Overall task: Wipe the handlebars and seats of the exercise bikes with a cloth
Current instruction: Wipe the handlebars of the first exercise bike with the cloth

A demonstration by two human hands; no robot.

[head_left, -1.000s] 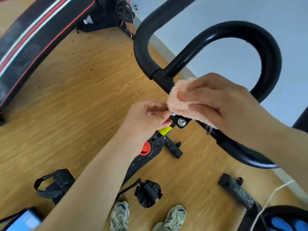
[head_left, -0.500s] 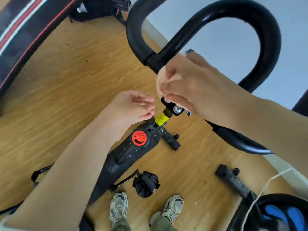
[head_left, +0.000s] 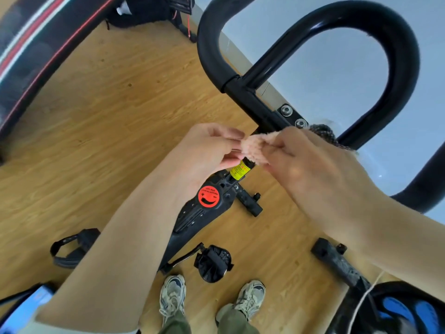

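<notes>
Striped bench (head_left: pixel 36 44) lies on the floor (head_left: pixel 108 116), far left of the handlebars (head_left: pixel 399 56).

Left hand (head_left: pixel 209 148): fingertips pinch the left edge of the cloth (head_left: pixel 255 149), just below the handlebars' bolted junction.

Cloth: pink, fluffy, bunched. It is held between both hands, over the top of the post under the handlebars and just above a yellow label (head_left: pixel 239 171).

Right hand (head_left: pixel 313 169): fingers curl round the cloth's right end, below the handlebars' loop.

Red sticker (head_left: pixel 208 196) and pedal (head_left: pixel 213 261) sit lower, beneath the handlebars.
</notes>
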